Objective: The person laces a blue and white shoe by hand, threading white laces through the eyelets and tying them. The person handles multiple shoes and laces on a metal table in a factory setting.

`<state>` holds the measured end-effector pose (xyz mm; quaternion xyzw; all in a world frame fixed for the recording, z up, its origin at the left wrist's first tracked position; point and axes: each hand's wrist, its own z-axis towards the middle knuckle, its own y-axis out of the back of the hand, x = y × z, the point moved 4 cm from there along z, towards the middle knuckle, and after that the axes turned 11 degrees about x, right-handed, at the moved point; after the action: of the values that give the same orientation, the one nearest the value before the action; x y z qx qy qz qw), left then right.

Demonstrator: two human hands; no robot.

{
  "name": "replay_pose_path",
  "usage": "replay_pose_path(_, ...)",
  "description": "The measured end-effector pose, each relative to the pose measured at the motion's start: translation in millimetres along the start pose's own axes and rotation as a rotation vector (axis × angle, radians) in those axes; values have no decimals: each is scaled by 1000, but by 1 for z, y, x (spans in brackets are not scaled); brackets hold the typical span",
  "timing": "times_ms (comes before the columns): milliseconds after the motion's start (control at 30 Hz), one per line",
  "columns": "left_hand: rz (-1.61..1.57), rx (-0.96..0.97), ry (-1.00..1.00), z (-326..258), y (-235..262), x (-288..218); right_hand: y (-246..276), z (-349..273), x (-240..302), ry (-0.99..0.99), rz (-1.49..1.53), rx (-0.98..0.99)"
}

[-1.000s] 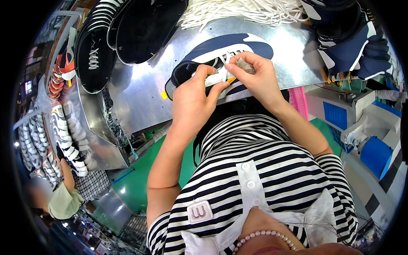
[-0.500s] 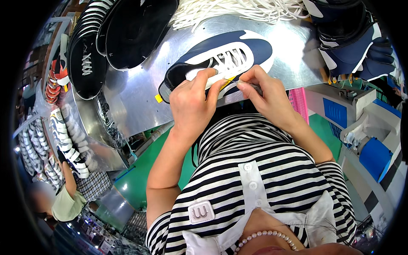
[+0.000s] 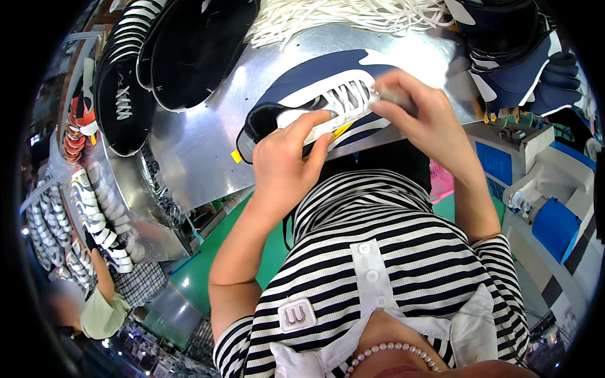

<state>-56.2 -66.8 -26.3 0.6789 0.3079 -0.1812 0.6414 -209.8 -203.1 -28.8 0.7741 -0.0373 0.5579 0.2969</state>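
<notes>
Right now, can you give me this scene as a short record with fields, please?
surface: shiny metal worktable
main item: navy and white shoe upper lying flat on the table, with white laces
left hand: presses on the near edge of the shoe upper, thumb on its white part
right hand: fingers pinch at the laces on the right side of the shoe upper
behind: loose pile of white laces
left side: black shoe uppers, stacked
right side: more navy uppers

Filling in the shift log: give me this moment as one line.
left hand: pinning navy shoe upper | right hand: at white laces | surface: metal table | nearby: loose lace pile
</notes>
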Motion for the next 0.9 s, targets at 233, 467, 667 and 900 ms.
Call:
replay_pose_path(233,74,335,0,5,5,0,-24,40,-32,153,23,-261)
replay_pose_path(467,-619,336,17,2,8,19,-24,38,-28,155,99,-32)
replay_pose_path(667,-669,757,206,21,18,21,-27,38,-23,140,-43,22)
replay_pose_path(900,-435,688,48,29,-6,28,-29,38,-22,170,-148,26)
